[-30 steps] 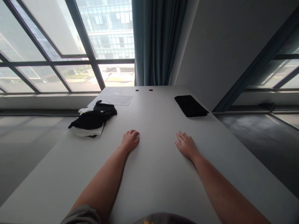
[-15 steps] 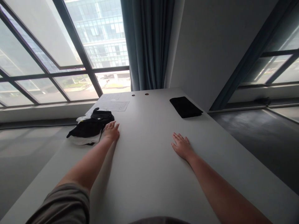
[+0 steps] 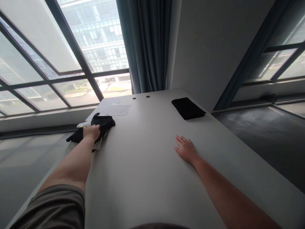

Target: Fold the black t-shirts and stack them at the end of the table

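1. Reaching forward and to the left with the left hand (image 3: 91,131), back of the hand up, touching the clothes pile (image 3: 107,122) from above.
2. Bending the fingers of that hand over the black fabric, with fingertips hidden; cannot tell whether the left grip is closed on cloth or only pressing on it.
3. Resting the right hand (image 3: 185,149) palm down on the white bench (image 3: 143,165), grip wide, fingers spread and holding nothing.
4. Lying crumpled near the far left side of the bench: the clothes pile, mostly black, with pale material showing at its near edge and at its far left, plus a touch of yellow beside the hand.
5. Lying just beyond the pile, flat on the bench: printed papers (image 3: 119,110).
6. Lying flat near the right edge, beyond the right hand and well apart from it: a folded black cloth (image 3: 188,109).
7. Set into the far end of the bench, side by side: two round holes (image 3: 134,98).
8. Hanging beyond the bench: a blue-grey curtain (image 3: 149,51), beside a large window (image 3: 102,41).
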